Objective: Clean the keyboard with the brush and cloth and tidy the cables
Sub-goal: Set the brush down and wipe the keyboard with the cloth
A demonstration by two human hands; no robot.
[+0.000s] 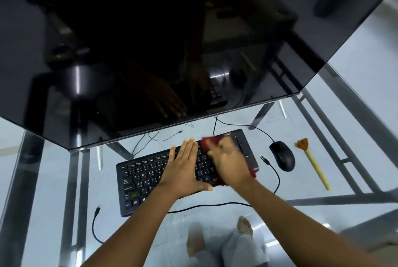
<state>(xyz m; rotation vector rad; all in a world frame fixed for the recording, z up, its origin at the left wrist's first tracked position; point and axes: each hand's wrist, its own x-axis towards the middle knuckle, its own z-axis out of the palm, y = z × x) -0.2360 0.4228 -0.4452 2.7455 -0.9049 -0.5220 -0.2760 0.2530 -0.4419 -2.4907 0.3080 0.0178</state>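
Overhead, monitor: a wide dark screen tilts over the far half of the desk. Its lower edge hangs just behind the keyboard and mirrors both hands.
Glass table: the clear top shows the metal frame, the floor and the person's bare feet below.
Keyboard: black, it lies askew at the middle of the glass, with its right end farther away than its left.
Left hand: it lies flat on the middle keys, fingers straight and together, thumb spread toward the near edge.
Right hand: blurred, its fingers are bent over the cloth, which it holds down on the keyboard's right end.
Cloth: red, bunched under the right hand, it shows beyond the fingertips and at the wrist side.
Mouse: black, it sits just right of the keyboard, and its cord curves back under the screen.
Brush: with a yellow handle and its bristles at the far end, it lies untouched right of the mouse.
Cables: one loose plug lies between keyboard and mouse, its lead looping near the right forearm. Another lead curls at the near left, and thin wires trail behind the keyboard.
Open room: bare glass lies left of the keyboard and beyond the brush on the right. The screen's edge crowds the far side.
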